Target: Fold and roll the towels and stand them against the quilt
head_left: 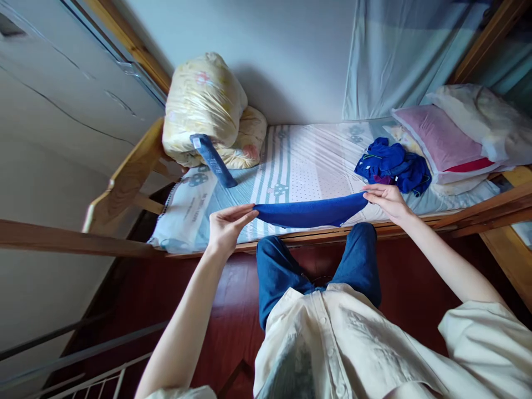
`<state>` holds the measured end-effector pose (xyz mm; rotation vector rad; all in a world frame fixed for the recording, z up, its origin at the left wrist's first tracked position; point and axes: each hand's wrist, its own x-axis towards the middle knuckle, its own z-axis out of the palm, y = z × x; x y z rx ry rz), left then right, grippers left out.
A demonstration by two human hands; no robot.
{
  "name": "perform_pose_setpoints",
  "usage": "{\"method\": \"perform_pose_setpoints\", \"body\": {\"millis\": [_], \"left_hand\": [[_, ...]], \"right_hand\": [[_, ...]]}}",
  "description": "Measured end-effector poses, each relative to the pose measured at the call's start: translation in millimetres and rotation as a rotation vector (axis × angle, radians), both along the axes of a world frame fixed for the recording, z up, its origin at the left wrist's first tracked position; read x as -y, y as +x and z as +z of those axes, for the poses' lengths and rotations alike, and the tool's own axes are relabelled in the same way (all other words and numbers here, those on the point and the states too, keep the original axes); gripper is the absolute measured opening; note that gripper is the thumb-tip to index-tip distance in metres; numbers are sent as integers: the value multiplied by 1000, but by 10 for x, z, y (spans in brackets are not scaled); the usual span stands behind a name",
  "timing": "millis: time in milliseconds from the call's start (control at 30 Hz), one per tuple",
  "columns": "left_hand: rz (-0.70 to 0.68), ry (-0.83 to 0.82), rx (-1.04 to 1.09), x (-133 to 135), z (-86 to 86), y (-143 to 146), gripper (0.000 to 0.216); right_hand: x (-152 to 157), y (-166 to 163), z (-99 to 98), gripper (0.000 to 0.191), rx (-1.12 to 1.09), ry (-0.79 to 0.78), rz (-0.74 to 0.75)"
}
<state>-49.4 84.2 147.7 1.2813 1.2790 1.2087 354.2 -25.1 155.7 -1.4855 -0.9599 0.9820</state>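
Observation:
A blue cloth is stretched between my two hands, sagging a little in the middle above the bed's front edge. My left hand pinches its left corner between thumb and fingers. Its right corner is pinched by my right hand. Whether the cloth is a towel or a garment, I cannot tell. Behind my right hand a crumpled pile of blue clothes lies on the bed, with a bit of purple showing at its front.
The bed has a patterned sheet and a wooden frame. On its left sit a rolled yellow quilt and a long dark-blue packet. Pillows are stacked at the right. A curtain hangs behind. A metal rail stands at lower left.

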Motion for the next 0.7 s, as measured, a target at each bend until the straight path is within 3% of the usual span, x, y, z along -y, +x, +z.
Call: {"method": "perform_pose_setpoints", "body": {"millis": [200,367,567,700], "left_hand": [[-107,-100,-71,34,41,-112,56],[-203,-191,-100,-173,-85,-73,57],[-254,-153,-109,-855,-395,245,49],[-171,1,-111,-1535,-471,537,40]], "right_hand": [[110,53,4,62,-109,-73,53],[-55,159,-138,57,-112,-139,62],[-803,210,-501,39,-25,-144,18],[-1567,277,-664,36,261,-50,-85]]}}
